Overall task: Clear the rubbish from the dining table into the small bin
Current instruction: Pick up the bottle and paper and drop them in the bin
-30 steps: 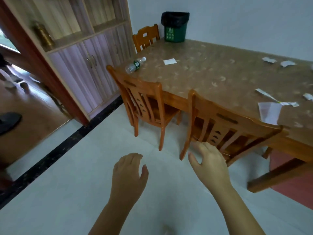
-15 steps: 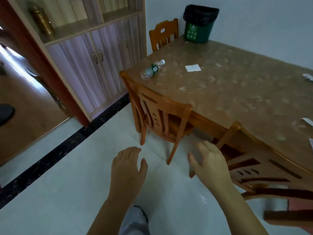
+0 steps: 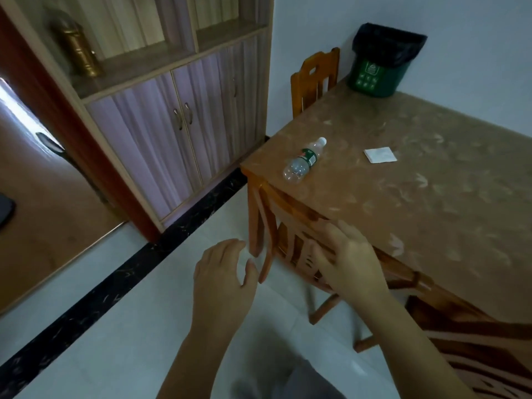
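Basically approach phase: brown patterned desk (image 3: 431,180) carries the green bin with black liner (image 3: 383,64) at its far corner, clear plastic bottle (image 3: 302,162) lying near the edge, white paper square (image 3: 380,154) beside. Left hand (image 3: 223,272) and right hand (image 3: 349,260) spread, empty, ready to reach.

Clear plastic bottle (image 3: 302,161) lying flat near table (image 3: 431,203) corner; white paper square (image 3: 380,154) beside; green black-lined bin (image 3: 380,64) upright at far corner.

left hand (image 3: 223,273): loose, empty | right hand (image 3: 349,263): fingers spread, empty
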A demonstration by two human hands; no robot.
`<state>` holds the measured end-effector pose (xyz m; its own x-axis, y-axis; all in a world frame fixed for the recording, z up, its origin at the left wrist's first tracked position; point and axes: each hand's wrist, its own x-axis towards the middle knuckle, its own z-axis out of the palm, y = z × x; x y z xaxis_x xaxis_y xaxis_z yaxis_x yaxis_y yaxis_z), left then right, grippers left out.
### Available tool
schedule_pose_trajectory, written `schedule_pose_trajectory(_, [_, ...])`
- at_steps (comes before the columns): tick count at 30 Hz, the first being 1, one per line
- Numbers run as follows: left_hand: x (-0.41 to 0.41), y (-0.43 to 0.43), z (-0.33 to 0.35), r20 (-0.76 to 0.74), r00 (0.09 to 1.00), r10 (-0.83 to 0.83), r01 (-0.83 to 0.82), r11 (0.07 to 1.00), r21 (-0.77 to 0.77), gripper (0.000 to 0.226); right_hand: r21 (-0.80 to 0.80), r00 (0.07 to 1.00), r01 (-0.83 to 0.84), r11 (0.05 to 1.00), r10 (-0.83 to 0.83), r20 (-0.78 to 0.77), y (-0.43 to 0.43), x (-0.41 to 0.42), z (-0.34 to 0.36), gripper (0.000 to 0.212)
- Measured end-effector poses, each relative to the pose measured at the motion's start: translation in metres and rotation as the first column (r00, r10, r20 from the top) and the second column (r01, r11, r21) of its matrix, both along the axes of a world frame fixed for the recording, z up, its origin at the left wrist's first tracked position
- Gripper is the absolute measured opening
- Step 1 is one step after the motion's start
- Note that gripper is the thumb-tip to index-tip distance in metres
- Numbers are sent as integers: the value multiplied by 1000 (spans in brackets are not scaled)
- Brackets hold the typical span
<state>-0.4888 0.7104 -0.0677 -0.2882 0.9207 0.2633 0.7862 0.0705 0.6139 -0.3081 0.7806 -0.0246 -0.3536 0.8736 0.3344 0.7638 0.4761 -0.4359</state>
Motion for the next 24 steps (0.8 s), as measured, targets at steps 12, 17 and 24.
schedule_pose_trajectory(12, [-12, 241, 5, -103, 960, -259, 260, 966, -5, 40, -7, 961, 261, 965, -260, 91, 195, 34, -51, 26])
schedule_pose_trajectory(17, [14, 322, -24, -134, 928, -349, 314, 922, -224, 43, -39, 933, 352, 935, -347, 93, 251, 45, -67, 26])
schedule_pose_trajectory(24, [33, 400, -77, -46, 926, -374, 307, 820, -483, 69, -99, 899, 416, 904, -392, 195, 297, 48, -103, 30])
